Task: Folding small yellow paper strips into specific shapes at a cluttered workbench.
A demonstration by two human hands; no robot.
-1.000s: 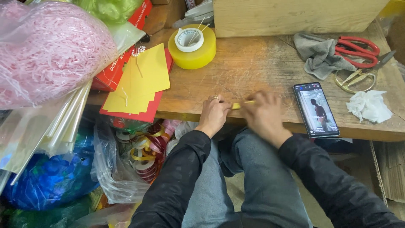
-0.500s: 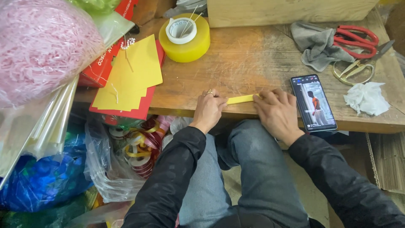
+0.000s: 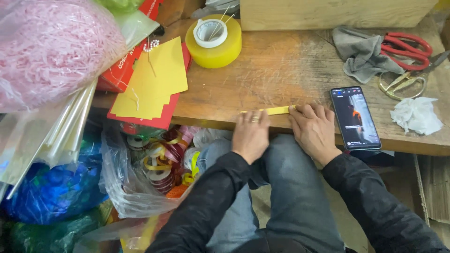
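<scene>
A narrow yellow paper strip is seen lying flat along the near edge of the wooden surface, just below the centre of the frame. It is pressed down at both ends: the left hand is laid palm-down over its left end with the fingers held together and flat, and the right hand is laid over its right end, fingers likewise flat and slightly fanned, the fingertips touching the strip. Nothing is gripped by either hand — the strip is only held against the wood. Just to the right of the right hand a smartphone is placed face-up with its screen lit. Further right a crumpled white tissue is found, and above it, in the upper right of the frame, red-handled scissors are rested on a grey cloth. At top centre a broad roll of yellow tape is stood, with a smaller white roll set on top of it. Left of centre, yellow paper sheets are stacked on red sheets overhanging the edge. The upper left is filled by a clear bag of pink shredded filling, and below the edge a plastic bag of ribbon spools is seen.
</scene>
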